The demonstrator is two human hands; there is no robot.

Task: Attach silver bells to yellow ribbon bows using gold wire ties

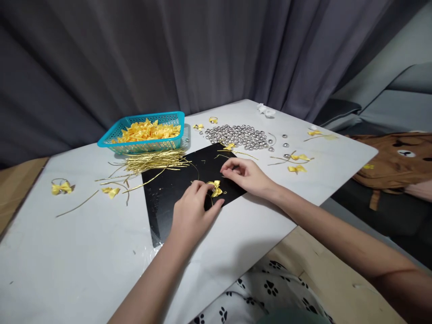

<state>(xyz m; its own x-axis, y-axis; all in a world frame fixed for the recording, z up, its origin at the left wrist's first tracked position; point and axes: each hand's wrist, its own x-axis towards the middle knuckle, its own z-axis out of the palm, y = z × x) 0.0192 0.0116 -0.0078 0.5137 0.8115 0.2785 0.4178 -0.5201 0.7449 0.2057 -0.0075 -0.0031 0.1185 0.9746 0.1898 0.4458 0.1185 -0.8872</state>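
Note:
On the black mat (168, 202), a yellow ribbon bow (217, 189) with a small silvery piece at its middle lies beside the fingers of my left hand (194, 208). The thumb and index finger of that hand are spread on either side of the bow, the index tip at its edge. A thin gold wire curves near these fingers. To the right, my right hand (249, 177) is held just above the mat's edge, its fingers curled and the thumb against the index finger. Whatever may be in that pinch is too small to make out.
A teal basket (141, 145) of yellow bows stands at the back left, with a bundle of gold wires (151, 162) before it. Silvery domed beads (239, 136) lie behind the mat. Finished-looking bows (62, 188), loose bows (297, 169) and white crumpled scraps (266, 110) are scattered on the white table (84, 252).

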